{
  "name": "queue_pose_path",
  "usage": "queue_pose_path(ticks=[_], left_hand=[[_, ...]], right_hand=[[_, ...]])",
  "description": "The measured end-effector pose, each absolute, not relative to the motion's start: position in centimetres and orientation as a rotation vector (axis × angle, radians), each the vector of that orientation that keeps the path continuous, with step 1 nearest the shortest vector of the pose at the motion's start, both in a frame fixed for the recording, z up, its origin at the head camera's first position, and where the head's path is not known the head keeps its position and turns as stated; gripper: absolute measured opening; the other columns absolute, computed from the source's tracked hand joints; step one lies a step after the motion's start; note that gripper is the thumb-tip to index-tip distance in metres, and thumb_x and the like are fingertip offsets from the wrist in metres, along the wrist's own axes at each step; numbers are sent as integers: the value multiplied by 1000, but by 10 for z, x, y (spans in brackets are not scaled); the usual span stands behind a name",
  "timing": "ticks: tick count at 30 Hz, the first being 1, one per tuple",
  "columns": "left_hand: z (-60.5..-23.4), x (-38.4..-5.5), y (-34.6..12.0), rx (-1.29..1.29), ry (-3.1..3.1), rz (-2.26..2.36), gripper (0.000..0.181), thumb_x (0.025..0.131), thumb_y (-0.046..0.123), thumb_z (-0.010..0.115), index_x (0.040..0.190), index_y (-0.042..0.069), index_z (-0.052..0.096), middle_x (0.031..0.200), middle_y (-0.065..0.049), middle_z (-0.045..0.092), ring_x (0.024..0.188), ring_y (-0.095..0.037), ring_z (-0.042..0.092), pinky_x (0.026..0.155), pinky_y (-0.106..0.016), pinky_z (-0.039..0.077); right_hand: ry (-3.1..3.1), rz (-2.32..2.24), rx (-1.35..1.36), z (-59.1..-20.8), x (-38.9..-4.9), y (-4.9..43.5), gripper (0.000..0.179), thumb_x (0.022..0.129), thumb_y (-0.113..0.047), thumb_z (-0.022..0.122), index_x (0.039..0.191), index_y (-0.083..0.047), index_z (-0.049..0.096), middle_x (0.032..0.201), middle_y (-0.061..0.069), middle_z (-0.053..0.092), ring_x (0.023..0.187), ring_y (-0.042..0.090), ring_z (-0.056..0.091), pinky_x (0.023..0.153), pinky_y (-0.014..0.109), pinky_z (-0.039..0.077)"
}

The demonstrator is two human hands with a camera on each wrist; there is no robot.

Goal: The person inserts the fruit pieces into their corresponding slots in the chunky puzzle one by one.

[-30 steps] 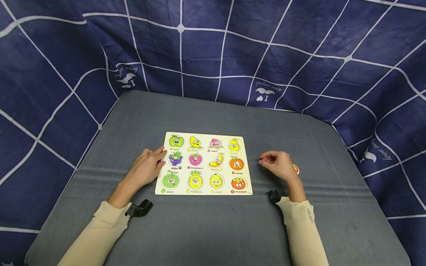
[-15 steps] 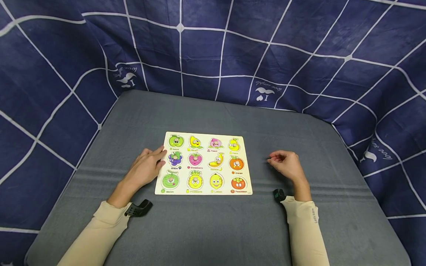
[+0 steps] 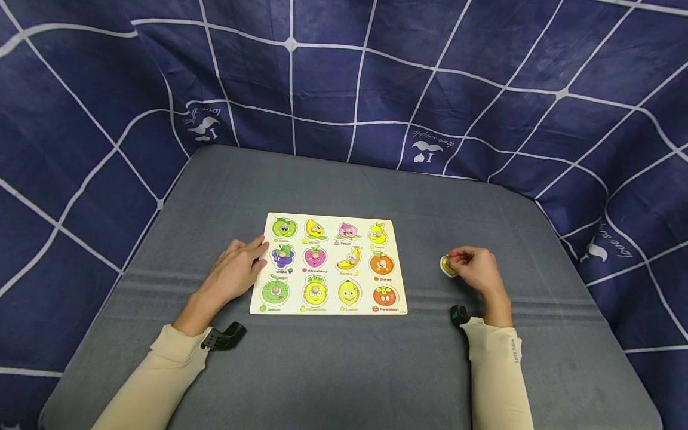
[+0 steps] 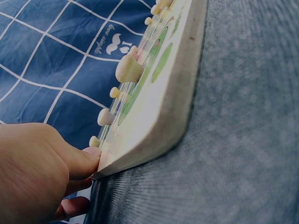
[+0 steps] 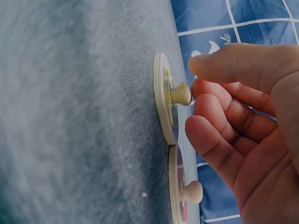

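Note:
My left hand (image 3: 233, 272) rests at the left edge of a cream wooden fruit puzzle board (image 3: 332, 276), with extended fingers touching its edge. In the left wrist view, the thumb (image 4: 86, 161) lies against the board's rim. To the right of the board, my right hand (image 3: 477, 272) is over a yellow lemon puzzle piece (image 3: 445, 266) lying on the table. The right wrist view shows my loosely bent fingers (image 5: 205, 128) right by its wooden knob (image 5: 181, 94), with no grip around it. A red knobbed puzzle piece (image 5: 179, 182) adjoins it, hidden under my hand in the head view.
Most fruit pictures on the board carry knobs, such as the pineapple (image 3: 315, 292); the printed lemon (image 3: 349, 293) and persimmon (image 3: 385, 296) show none. Grey cloth (image 3: 344, 364) covers the table. A blue gridded curtain (image 3: 344, 77) hangs around its back and sides.
My right hand has moved right, away from the board, uncovering the lemon piece and covering the red-orange piece seen a second ago. My left hand and the board stay in place.

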State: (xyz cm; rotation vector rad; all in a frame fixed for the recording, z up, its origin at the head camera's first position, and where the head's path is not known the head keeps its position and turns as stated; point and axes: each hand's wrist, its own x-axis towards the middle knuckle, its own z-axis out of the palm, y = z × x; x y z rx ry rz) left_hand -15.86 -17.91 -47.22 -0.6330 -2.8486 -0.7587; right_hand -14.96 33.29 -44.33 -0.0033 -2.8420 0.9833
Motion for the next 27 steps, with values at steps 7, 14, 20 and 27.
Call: queue_pose_path(ticks=[7, 14, 20, 27], left_hand=[[-474, -160, -179, -632, -2855, -754, 41, 95, 6, 63, 134, -6, 58, 142, -25, 49, 97, -38, 52, 77, -50, 45], [-472, -158, -179, -626, -2853, -762, 41, 94, 5, 64, 133, -6, 59, 142, -24, 50, 98, -39, 52, 77, -51, 45], [-473, -158, -179, -626, -2859, -762, 41, 95, 5, 64, 134, -6, 58, 142, -24, 50, 98, -39, 52, 77, -51, 44], [-473, -158, -178, -622, -2871, -752, 42, 95, 6, 63, 135, -5, 58, 143, -24, 49, 100, -38, 52, 80, -51, 44]], right_hand=[[-2853, 925, -22, -444, -147, 337, 12, 81, 3, 71, 91, 8, 73, 76, 13, 70, 62, 2, 58, 56, 15, 46], [-2880, 891, -30, -445, -145, 341, 11, 82, 2, 70, 90, 8, 73, 75, 11, 70, 62, 4, 59, 56, 15, 46], [-2922, 859, -17, -445, -145, 342, 12, 81, 0, 72, 90, 7, 73, 75, 9, 70, 62, 6, 60, 56, 16, 46], [-2929, 831, 0, -445, -145, 341, 11, 80, -2, 74, 88, 5, 73, 73, 7, 70, 63, 8, 61, 57, 17, 45]])
